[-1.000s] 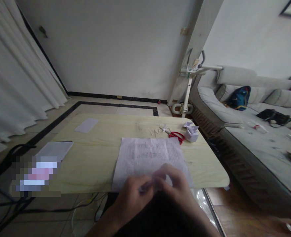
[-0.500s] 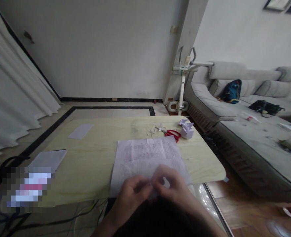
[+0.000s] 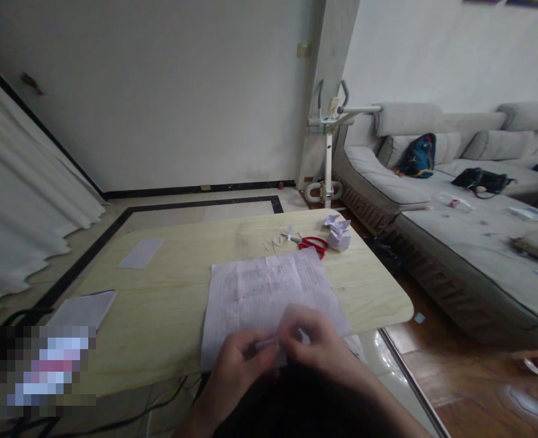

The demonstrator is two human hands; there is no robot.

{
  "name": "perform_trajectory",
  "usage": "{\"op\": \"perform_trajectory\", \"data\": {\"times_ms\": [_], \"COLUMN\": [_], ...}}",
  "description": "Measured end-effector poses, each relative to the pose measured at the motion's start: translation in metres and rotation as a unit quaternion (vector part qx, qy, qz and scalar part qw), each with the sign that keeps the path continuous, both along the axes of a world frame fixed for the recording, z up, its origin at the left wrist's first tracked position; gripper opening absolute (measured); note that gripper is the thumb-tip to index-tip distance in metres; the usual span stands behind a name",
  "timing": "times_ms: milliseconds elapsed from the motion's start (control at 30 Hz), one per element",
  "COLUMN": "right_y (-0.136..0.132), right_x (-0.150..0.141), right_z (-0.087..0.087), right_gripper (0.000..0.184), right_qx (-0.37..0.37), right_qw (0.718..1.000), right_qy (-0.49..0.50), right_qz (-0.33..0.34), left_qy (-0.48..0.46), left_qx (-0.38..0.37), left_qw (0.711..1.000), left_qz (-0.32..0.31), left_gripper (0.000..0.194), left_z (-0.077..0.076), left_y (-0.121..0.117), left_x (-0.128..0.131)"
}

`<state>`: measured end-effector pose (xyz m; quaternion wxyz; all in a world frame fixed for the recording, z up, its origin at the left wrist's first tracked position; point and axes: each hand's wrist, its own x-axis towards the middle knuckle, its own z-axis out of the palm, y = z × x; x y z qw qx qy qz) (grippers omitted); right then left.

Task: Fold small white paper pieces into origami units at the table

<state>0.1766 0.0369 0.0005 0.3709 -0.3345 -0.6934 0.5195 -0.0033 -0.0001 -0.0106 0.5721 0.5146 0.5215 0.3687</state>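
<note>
A large creased sheet of printed paper (image 3: 251, 292) lies at the table's near edge, partly covered by my hands. Over its lower part, my left hand (image 3: 248, 359) is closed, thumb and fingers pinched together. My right hand (image 3: 309, 334) pinches right beside it, the fingertips of both hands meeting. Whatever they grip is too small and blurred to name; a pale bit shows at the left fingers. Beyond the sheet are red-handled scissors (image 3: 313, 244), thin pale strips (image 3: 275, 244) and a folded white paper shape (image 3: 339, 236).
The light wooden table (image 3: 168, 316) also carries a small paper sheet (image 3: 141, 253) and a stack of paper (image 3: 84, 309) at left, near a pixelated patch. Cables (image 3: 127, 417) run below. A grey sofa (image 3: 470, 249) stands right, a white exercise stand (image 3: 328, 158) behind.
The view has shifted a little, so the room sits further left in it. Both hands stay pinched together over the sheet, with small finger movements.
</note>
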Motion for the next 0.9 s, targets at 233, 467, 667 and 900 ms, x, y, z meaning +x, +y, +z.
{"op": "perform_trajectory", "data": {"times_ms": [233,467,667,900], "right_y": [-0.002,0.0,0.003,0.001], "right_x": [-0.004,-0.015,-0.01,-0.013], "right_z": [0.002,-0.011,-0.009,-0.012], "right_gripper": [0.013,0.014,0.011,0.016], "right_qx": [-0.005,-0.06,-0.034,-0.064], "right_qw": [1.0,0.994,0.997,0.995], "right_qy": [0.008,0.05,-0.009,0.014], "right_qz": [-0.012,-0.08,-0.072,-0.074], "left_qy": [0.034,0.091,0.134,0.14], "left_qx": [0.016,0.054,0.069,0.068], "left_qw": [0.999,0.994,0.987,0.986], "left_qz": [-0.011,0.031,0.046,0.059], "left_gripper": [0.026,0.027,0.024,0.02], "left_z": [0.0,-0.001,-0.004,-0.005], "left_y": [-0.002,0.003,0.002,0.001], "left_x": [-0.001,0.0,0.001,0.004]}}
